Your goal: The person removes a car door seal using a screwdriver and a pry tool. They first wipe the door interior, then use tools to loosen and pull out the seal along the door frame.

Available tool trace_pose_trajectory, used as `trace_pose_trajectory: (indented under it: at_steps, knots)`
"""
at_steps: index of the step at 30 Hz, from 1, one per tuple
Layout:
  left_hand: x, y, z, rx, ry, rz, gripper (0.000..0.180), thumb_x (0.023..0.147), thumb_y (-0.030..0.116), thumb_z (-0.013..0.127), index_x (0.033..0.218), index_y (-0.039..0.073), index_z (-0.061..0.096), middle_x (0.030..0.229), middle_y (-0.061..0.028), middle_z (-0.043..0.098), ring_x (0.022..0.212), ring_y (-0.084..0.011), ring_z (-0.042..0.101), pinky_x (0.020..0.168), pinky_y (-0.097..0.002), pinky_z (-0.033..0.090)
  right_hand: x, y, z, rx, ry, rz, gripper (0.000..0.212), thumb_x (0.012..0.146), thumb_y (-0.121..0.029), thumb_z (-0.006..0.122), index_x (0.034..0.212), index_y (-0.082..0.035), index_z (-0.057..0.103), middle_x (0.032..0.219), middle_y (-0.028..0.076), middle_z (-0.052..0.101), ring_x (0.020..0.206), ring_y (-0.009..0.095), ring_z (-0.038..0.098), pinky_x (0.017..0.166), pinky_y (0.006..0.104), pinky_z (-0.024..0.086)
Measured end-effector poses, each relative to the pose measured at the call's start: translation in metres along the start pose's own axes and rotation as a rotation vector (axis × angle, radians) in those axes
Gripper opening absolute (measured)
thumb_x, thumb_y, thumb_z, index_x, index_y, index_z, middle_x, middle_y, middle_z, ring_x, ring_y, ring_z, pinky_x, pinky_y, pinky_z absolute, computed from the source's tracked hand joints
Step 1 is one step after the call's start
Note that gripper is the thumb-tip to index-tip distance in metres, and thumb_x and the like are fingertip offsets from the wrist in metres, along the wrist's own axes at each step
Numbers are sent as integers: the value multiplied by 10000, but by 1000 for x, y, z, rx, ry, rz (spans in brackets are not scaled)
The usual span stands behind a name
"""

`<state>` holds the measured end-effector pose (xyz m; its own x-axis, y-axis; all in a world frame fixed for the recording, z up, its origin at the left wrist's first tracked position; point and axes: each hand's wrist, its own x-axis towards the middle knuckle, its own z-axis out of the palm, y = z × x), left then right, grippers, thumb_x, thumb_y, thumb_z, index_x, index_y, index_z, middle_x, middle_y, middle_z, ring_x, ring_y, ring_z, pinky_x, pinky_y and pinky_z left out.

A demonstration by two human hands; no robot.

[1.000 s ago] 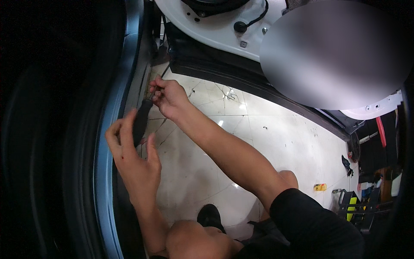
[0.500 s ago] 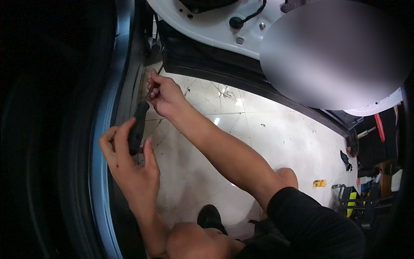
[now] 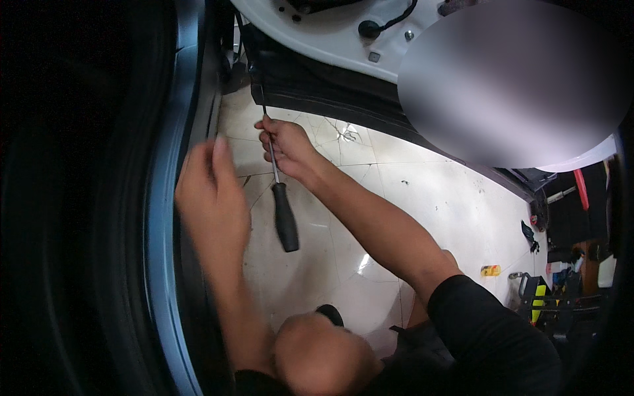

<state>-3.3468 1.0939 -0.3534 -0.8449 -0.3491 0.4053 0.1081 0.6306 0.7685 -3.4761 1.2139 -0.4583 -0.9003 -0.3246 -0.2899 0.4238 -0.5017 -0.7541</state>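
Note:
A long screwdriver with a black handle [image 3: 285, 218] and a thin metal shaft hangs over the floor, handle toward me. My right hand [image 3: 287, 148] is closed around its shaft, thumb and fingers pinching it. The tip end runs up to the dark lower edge of the car door [image 3: 317, 99], where I cannot make out what it touches. My left hand [image 3: 214, 188] is raised beside the blue door sill [image 3: 162, 218], apart from the screwdriver. Motion smears its fingers, and no object shows in it.
The white inner door panel [image 3: 337, 39] bears a black grommet with a cable [image 3: 371, 29]. Below lies a cracked tiled floor [image 3: 409, 204]. A yellow can-like object [image 3: 491, 270] lies at right, near a black rack [image 3: 528, 303]. A blurred oval covers the upper right.
The screwdriver has swung right, its handle now free of my left hand. My right hand has shifted right and slightly down, still gripping the shaft. My left hand has moved up.

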Motion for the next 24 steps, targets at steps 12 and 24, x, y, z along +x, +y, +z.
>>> trace_pose_trajectory:
  at_steps: [12,24]
  knots:
    - [172,-94,179,138,-226,136,324,926,207,625,1119,-54,632,1075,-297,665,1027,-459,639,887,-495,498,-120,-19,-121,-899,132,37,270,1007,-256,549,922,-35,677,672,28,571,622,119,512,591,307,425]
    - [38,-54,206,-435,-684,-116,328,994,208,441,1096,-44,625,997,-96,629,842,-146,555,749,-288,455,-330,135,-395,-1542,491,435,258,977,-242,499,1006,-29,643,976,225,690,939,425,657,831,516,518]
